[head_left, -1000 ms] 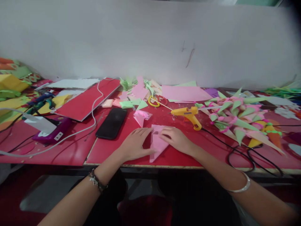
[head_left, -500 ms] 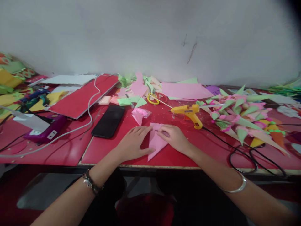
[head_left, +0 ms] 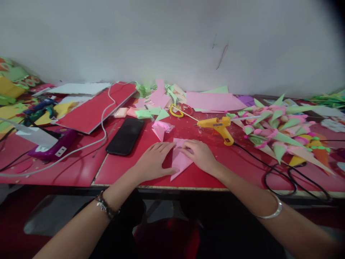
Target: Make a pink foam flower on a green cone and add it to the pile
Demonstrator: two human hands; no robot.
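A pink sheet of paper (head_left: 179, 162), folded and tapering to a point towards me, lies on the red table near its front edge. My left hand (head_left: 153, 162) rests flat along its left side, fingers stretched out and thumb spread onto the lower part. On the upper right of the paper, my right hand (head_left: 201, 155) has its fingers curled and pressed together, gripping the paper near the fold; its fingertips are partly hidden. Just beyond the paper sits a small folded pink paper piece (head_left: 159, 132) beside a pink plastic-wrapped packet (head_left: 165, 126).
Right of the hands lies a yellow glue gun (head_left: 217, 126) with a black cord (head_left: 253, 156), beside a heap of green and pink paper cones (head_left: 277, 126). A black phone (head_left: 125, 136), a purple power strip (head_left: 58, 147), scissors (head_left: 176, 111) and paper scraps (head_left: 159, 97) are also on the table.
The view has shifted slightly. Both hands stay on the pink paper in nearly the same pose, with the right fingers a little farther over its upper part.
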